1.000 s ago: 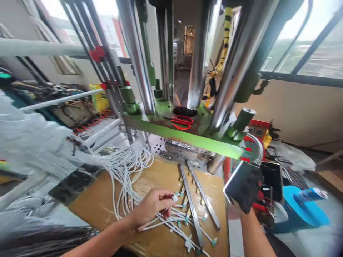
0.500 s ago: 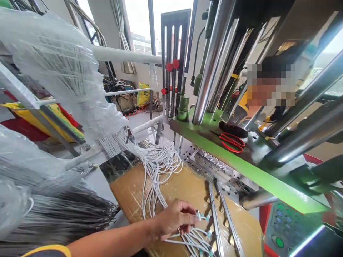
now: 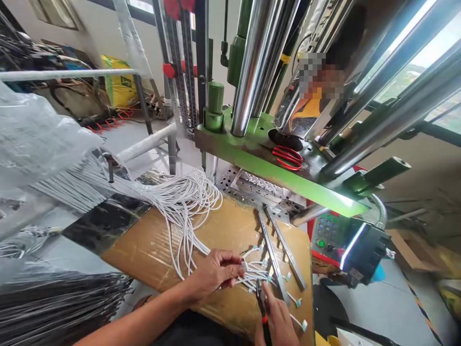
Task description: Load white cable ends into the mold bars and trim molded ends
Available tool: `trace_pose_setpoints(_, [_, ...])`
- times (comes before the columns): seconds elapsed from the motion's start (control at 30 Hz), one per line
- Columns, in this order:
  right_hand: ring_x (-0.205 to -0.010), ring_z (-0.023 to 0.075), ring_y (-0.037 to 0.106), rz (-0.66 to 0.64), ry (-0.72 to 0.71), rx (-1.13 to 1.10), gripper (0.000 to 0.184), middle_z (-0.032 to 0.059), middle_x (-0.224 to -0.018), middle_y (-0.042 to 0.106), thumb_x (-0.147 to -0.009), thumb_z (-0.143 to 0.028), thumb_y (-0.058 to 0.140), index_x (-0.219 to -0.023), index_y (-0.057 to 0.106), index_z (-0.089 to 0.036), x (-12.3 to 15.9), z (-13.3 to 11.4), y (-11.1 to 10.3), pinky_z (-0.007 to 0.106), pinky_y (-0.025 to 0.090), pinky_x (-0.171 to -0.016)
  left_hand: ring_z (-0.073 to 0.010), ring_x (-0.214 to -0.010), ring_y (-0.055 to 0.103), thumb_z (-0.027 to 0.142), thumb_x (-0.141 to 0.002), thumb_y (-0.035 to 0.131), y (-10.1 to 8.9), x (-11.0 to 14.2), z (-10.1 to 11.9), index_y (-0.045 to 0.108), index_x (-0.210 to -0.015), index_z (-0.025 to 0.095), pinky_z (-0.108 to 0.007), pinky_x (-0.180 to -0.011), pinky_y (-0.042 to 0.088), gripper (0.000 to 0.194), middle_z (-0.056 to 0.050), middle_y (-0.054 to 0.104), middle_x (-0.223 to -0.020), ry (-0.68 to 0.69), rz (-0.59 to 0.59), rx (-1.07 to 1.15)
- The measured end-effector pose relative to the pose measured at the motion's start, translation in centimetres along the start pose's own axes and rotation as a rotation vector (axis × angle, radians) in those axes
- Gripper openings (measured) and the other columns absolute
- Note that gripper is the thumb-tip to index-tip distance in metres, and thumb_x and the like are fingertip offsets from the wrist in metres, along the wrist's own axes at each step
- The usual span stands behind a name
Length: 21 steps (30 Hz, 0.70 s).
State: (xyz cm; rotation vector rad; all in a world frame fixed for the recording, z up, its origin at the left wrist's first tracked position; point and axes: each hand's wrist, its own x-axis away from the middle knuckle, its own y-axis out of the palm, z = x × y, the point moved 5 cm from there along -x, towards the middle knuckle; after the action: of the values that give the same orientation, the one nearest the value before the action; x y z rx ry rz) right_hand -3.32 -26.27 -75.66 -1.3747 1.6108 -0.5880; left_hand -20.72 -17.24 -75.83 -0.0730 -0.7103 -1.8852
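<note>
My left hand [image 3: 218,274] is closed in a pinch on a white cable end [image 3: 245,265] above the cardboard-covered table. In my right hand [image 3: 279,319] are pliers [image 3: 260,293] with dark jaws and a red-and-black handle, pointing up and away from me. Their jaws stand just right of my left fingers, apart from the pinched end. Around both hands lie loose white cables [image 3: 194,240], several ending in small pale-green and white connectors [image 3: 298,302]. Two slim metal bars [image 3: 272,254] rest side by side beyond my right hand.
A green press plate [image 3: 252,154] with steel columns overhangs the table's far side, carrying red-handled scissors [image 3: 288,157]. A control panel [image 3: 324,235] stands at right. Plastic-wrapped cables [image 3: 39,129] hang on a rack at left. Behind the press is another person.
My right hand has come into view with the pliers. My view has swung right and down. My left hand still pinches a cable end.
</note>
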Motion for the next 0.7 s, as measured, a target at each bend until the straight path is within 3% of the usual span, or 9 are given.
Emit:
trace_pose_setpoints(0.23, [-0.098, 0.0315, 0.062, -0.050, -0.014, 0.108, 0.077, 0.0102, -0.111, 0.063, -0.079, -0.018, 0.046, -0.150, 0.020, -0.032, -0.4, -2.3, 1.5, 0.047, 0.051, -0.082, -0.0051, -0.044, 0.034, 0.048, -0.068, 0.079, -0.3, 1.2, -1.0, 0.072, -0.078, 0.011, -0.021, -0.046, 0.022, 0.039, 0.003, 0.053, -0.053, 0.015, -0.079, -0.014])
trace_pose_setpoints(0.47, [-0.090, 0.0327, 0.063, -0.070, -0.044, 0.202, 0.088, 0.0106, -0.103, 0.064, -0.077, -0.015, 0.049, -0.153, 0.009, -0.032, 0.0, -3.4, 1.0, 0.047, 0.051, -0.077, -0.0062, -0.046, 0.034, 0.047, -0.068, 0.077, -0.2, 2.0, 0.2, 0.073, -0.074, 0.011, -0.021, -0.048, 0.024, 0.037, 0.004, 0.047, -0.051, 0.042, -0.111, -0.094])
trace_pose_setpoints(0.57, [-0.089, 0.0324, 0.064, -0.069, -0.051, 0.188, 0.086, 0.0109, -0.102, 0.065, -0.079, -0.015, 0.049, -0.154, 0.010, -0.032, 0.2, -3.2, 1.0, 0.046, 0.052, -0.075, -0.0073, -0.048, 0.033, 0.045, -0.072, 0.074, -0.2, 2.1, 0.5, 0.075, -0.076, 0.010, -0.022, -0.049, 0.025, 0.035, 0.003, 0.045, -0.052, 0.051, -0.131, -0.182])
trace_pose_setpoints(0.7, [-0.092, 0.0276, 0.066, -0.081, 0.023, 0.043, 0.070, 0.0086, -0.108, 0.065, -0.086, -0.017, 0.044, -0.151, 0.023, -0.034, 1.3, -2.0, 1.8, 0.038, 0.055, -0.075, -0.0120, -0.063, 0.045, 0.040, -0.080, 0.068, 0.2, 2.5, 1.2, 0.077, -0.079, 0.012, -0.022, -0.058, 0.032, 0.029, -0.002, 0.058, -0.067, 0.163, -0.111, -0.401])
